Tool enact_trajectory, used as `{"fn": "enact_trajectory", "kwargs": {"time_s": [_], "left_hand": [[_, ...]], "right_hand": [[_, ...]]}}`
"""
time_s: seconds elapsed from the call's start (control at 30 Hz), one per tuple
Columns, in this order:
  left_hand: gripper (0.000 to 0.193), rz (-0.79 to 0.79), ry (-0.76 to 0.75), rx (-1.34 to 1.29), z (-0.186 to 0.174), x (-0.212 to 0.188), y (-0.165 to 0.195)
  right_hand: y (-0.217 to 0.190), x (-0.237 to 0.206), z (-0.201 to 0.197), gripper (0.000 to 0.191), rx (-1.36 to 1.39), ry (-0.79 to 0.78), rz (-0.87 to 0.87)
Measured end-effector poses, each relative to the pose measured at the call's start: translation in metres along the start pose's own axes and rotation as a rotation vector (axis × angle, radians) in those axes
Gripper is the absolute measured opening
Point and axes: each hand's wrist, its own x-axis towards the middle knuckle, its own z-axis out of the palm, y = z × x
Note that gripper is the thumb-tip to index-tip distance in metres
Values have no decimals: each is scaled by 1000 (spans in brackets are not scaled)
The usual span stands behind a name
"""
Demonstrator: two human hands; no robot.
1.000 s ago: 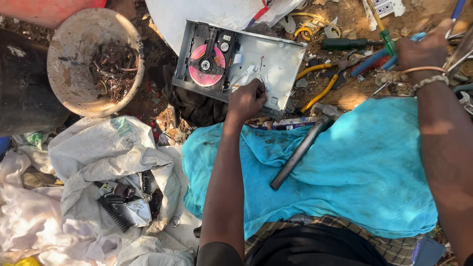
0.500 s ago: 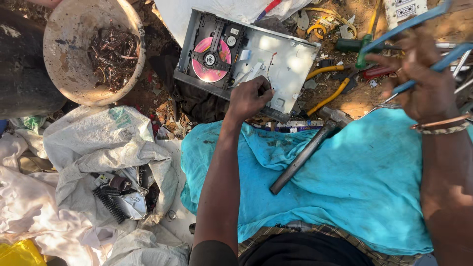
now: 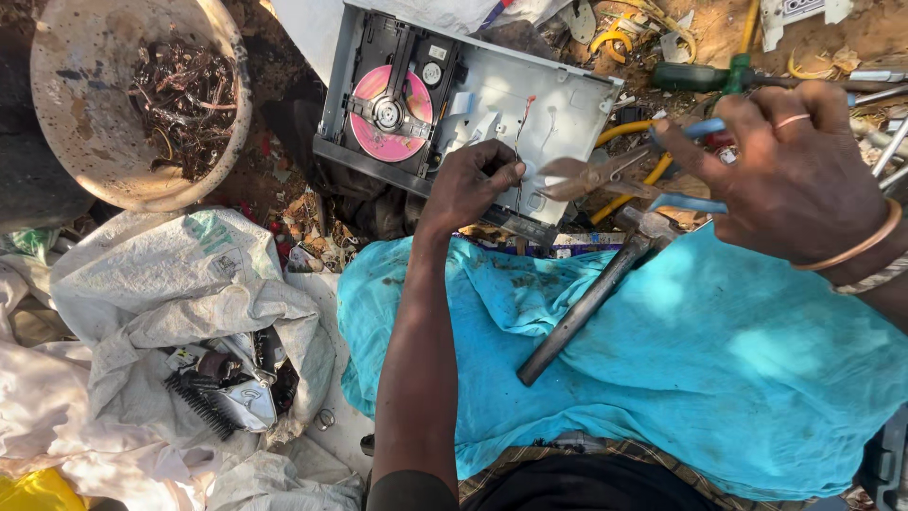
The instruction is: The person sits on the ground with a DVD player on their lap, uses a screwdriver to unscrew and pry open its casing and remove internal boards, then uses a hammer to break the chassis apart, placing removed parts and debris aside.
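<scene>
Head view: left hand [image 3: 470, 180] pinches thin wires [image 3: 518, 151] at the opened disc drive's [image 3: 463, 104] near edge, right hand [image 3: 790, 170] clamps blue-handled pliers [image 3: 605, 175] whose nearly closed tips could nick the fingers [image 3: 506, 172].

Bare forearms, no sleeves — ring and two bangles on the right hand [image 3: 794, 185].

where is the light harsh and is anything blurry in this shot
Head view: hard sunlight glares off the white sack and the opened disc player; dappled shade falls across the turquoise cloth; the right hand with the pliers looks slightly soft; the left hand is sharp.
</scene>
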Motion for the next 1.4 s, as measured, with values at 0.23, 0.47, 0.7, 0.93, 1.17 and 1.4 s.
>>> {"fn": "enact_trajectory", "kwargs": {"time_s": [0.23,0.47,0.7,0.93,1.17,1.4], "left_hand": [[24,-30,83,90,11,2,6],[26,-30,110,149,15,3,9],[27,-48,123,216,17,5,10],[27,-84,101,194,13,4,15],[28,-111,116,163,15,3,15],[27,-124,177,126,18,7,5]], "right_hand": [[-2,22,-1,61,-381,203,-389],[-9,40,-16,57,-540,313,-493],[-4,30,-6,52,-505,394,-423],[-19,39,-5,53,-425,327,-450],[-19,45,0,58,-423,216,-496],[-15,44,29,64,-157,-45,-487]]}}
